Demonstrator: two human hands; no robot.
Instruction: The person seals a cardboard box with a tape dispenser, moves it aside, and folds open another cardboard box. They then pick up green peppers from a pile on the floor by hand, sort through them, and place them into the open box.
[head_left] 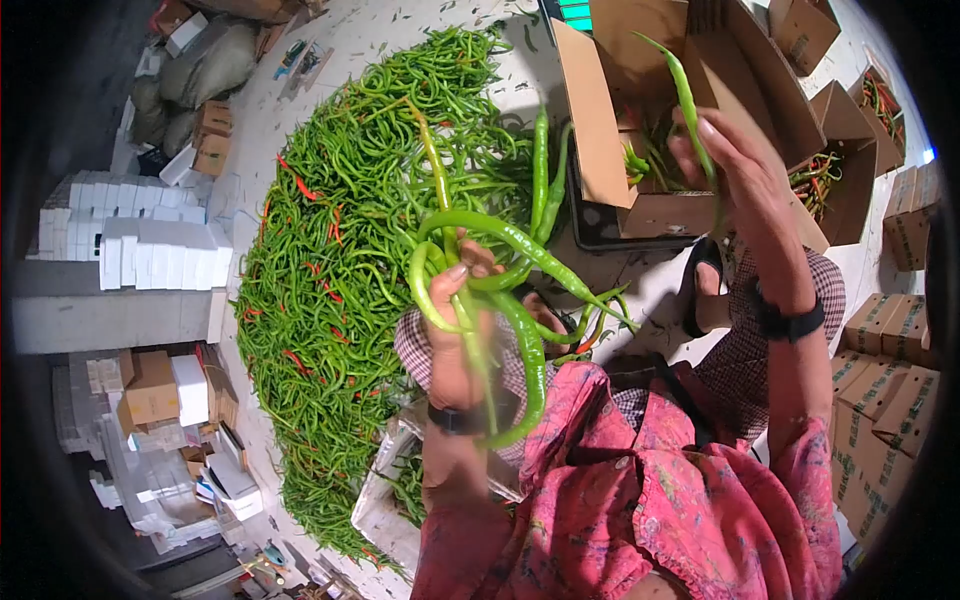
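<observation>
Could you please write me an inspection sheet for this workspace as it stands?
Surface: pale floor, with green scraps scattered on it.
Job's things: large pile of peppers, mostly green, a few red; open carton with some peppers inside; white crate holding more.
Clutter: bulging sacks and stacked white boxes on the far left.
Hands: left hand gripping several long peppers; right hand holding a single green pepper by the open carton.
Cables: nothing seen.
Surroundings: closed cartons stacked on the right; another open box containing red and green peppers.
</observation>
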